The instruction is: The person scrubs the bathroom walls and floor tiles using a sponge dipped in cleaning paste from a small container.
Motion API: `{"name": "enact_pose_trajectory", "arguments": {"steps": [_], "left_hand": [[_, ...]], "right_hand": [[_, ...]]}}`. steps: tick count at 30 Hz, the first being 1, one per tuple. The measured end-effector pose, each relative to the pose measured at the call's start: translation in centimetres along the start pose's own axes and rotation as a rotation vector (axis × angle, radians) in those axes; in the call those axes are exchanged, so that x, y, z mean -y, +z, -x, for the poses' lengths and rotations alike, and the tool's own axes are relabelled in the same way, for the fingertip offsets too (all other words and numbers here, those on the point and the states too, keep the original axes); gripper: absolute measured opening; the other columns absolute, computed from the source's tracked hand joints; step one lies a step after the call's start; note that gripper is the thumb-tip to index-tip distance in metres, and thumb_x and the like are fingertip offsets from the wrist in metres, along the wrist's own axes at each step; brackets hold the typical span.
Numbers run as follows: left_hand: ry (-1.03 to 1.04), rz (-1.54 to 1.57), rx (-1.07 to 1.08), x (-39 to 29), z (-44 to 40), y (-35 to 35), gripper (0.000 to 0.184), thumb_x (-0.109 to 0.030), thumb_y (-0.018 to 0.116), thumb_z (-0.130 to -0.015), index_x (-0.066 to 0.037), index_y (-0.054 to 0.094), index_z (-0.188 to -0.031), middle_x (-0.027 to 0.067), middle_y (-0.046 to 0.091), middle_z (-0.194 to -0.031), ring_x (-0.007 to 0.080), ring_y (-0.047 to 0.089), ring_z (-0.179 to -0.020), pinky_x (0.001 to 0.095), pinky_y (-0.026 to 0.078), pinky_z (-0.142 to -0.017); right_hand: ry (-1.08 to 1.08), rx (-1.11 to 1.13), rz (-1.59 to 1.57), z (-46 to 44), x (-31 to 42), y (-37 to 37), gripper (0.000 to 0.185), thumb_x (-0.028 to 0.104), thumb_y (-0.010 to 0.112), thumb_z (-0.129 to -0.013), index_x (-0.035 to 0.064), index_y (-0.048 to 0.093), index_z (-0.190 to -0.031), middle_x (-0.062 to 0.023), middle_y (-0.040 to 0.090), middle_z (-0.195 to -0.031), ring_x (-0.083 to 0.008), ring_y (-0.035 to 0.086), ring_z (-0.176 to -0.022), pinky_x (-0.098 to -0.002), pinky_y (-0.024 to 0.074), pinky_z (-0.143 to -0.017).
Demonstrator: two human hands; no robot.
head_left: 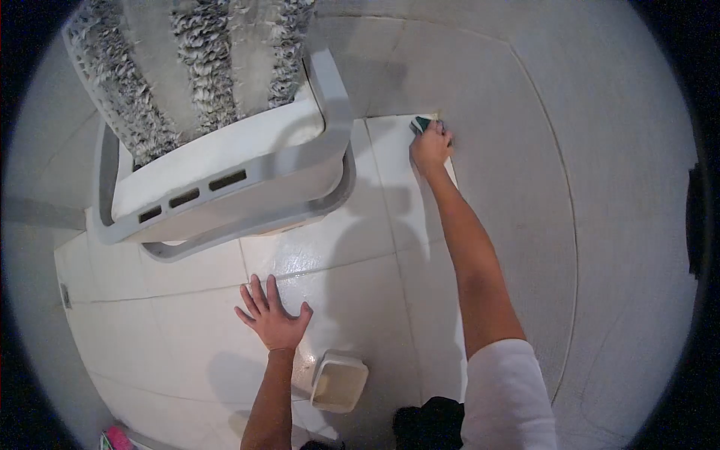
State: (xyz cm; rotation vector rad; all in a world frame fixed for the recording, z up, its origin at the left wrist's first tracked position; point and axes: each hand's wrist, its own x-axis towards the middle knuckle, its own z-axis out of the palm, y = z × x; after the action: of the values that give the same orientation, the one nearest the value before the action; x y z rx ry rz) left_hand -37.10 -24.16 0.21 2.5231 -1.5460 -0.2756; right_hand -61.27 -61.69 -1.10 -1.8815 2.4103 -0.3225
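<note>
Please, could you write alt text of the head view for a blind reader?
A person's right hand holds a small green item at a tiled floor's corner; the left hand spreads over the tiles near a small tub. A striped mat lies over a basket.

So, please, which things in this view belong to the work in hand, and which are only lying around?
In the work:
- green scrubber, in the right hand
- white floor tiles
- small tub, probably, being near the left hand

Apparently just lying around:
- grey-rimmed basket
- shaggy striped mat
- pink item
</note>
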Motion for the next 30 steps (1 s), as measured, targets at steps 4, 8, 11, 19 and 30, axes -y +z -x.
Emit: {"name": "enact_pose_trajectory", "arguments": {"steps": [4, 8, 11, 19, 30], "left_hand": [[-0.001, -0.004, 0.003, 0.1, -0.4, 0.1, 0.087, -0.043, 0.066, -0.06, -0.016, 0.036, -0.138, 0.0108, 0.021, -0.15, 0.0363, 0.012, -0.139, 0.0644, 0.005, -0.104], [-0.002, 0.003, 0.01, 0.0, -0.3, 0.0, 0.087, -0.043, 0.065, -0.061, -0.017, 0.036, -0.138, 0.0114, 0.021, -0.149, 0.0376, 0.011, -0.138, 0.0647, 0.004, -0.104], [-0.004, 0.017, 0.018, -0.1, -0.2, -0.2, 0.086, -0.045, 0.064, -0.061, -0.016, 0.036, -0.138, 0.0116, 0.021, -0.149, 0.0385, 0.012, -0.138, 0.0651, 0.004, -0.104], [0.008, 0.032, -0.021, 0.0, -0.3, -0.4, 0.084, -0.046, 0.064, -0.061, -0.017, 0.039, -0.136, 0.0109, 0.025, -0.147, 0.0374, 0.014, -0.137, 0.0652, 0.005, -0.104], [0.023, 0.008, -0.007, 0.0, -0.3, -0.1, 0.087, -0.045, 0.065, -0.062, -0.016, 0.036, -0.138, 0.0123, 0.021, -0.149, 0.0372, 0.011, -0.139, 0.0655, 0.005, -0.103]], "right_hand": [[0.073, -0.083, 0.035, -1.8, 2.1, 1.3, 0.046, 0.014, 0.057, -0.079, 0.0031, 0.046, -0.123, -0.0127, 0.046, -0.13, -0.0305, 0.037, -0.125, -0.0528, 0.0355, -0.095], [-0.123, 0.148, 0.167, -2.3, -0.7, -0.8, 0.049, 0.016, 0.058, -0.079, 0.0062, 0.047, -0.125, -0.0119, 0.045, -0.131, -0.0303, 0.038, -0.125, -0.0536, 0.0361, -0.096], [-0.16, 0.21, 0.147, -0.4, -2.2, -1.2, 0.047, 0.015, 0.058, -0.079, 0.0066, 0.047, -0.125, -0.0105, 0.042, -0.134, -0.0309, 0.038, -0.125, -0.0561, 0.0363, -0.096], [-0.17, 0.179, 0.138, -2.0, -1.1, -0.4, 0.046, 0.015, 0.058, -0.08, 0.0038, 0.047, -0.123, -0.0124, 0.045, -0.132, -0.0317, 0.043, -0.119, -0.0552, 0.0377, -0.092], [-0.156, -0.291, -0.712, 0.7, -0.5, -10.4, 0.048, -0.001, 0.053, -0.077, -0.0076, 0.045, -0.124, -0.0298, 0.054, -0.117, -0.0384, 0.055, -0.108, -0.0373, 0.0415, -0.093]]}}
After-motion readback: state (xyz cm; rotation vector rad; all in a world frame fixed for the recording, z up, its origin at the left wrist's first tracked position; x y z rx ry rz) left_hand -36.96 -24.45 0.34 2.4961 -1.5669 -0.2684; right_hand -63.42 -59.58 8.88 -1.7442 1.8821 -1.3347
